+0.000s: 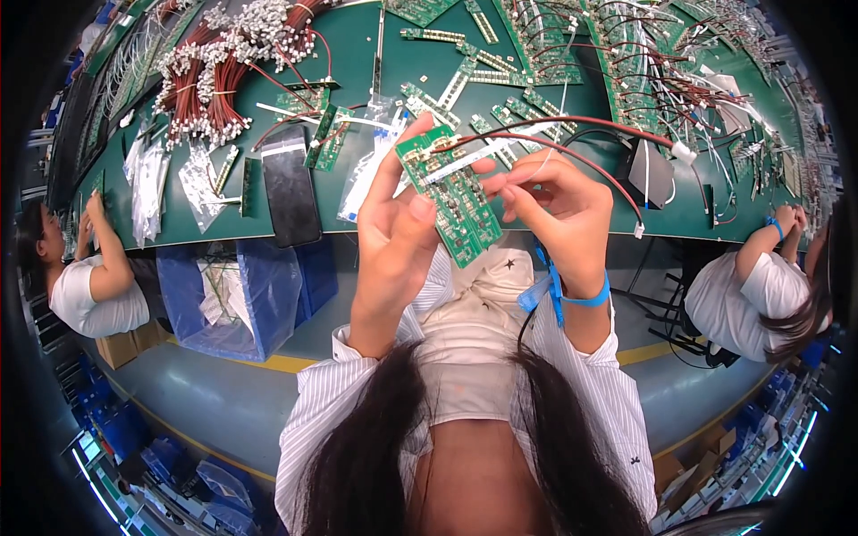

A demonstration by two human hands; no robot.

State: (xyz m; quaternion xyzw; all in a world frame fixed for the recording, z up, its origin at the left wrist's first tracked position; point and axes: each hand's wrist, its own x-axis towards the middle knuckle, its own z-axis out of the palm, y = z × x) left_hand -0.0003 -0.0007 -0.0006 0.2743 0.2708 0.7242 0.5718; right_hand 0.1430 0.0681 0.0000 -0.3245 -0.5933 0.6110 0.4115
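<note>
My left hand (393,234) grips a green circuit board (460,214) by its left side, thumb on the populated face. The board is tilted above the table's near edge. Red and black wire leads (572,121) arc from its upper end to the right, with white plugs (684,153) on their free ends. A white flat ribbon cable (460,163) lies across the upper part of the board. My right hand (572,214), with a blue wrist strap (585,295), is closed in a pinch at the board's right edge. Whatever is between those fingertips is too small to make out.
On the green table (349,210) lie a black phone (290,188), bundled red wires (228,94), plastic bags (147,183) and several small boards (487,67). Larger wired panels (626,67) stand behind. A blue bin (268,304) is below the edge. Co-workers sit on both sides.
</note>
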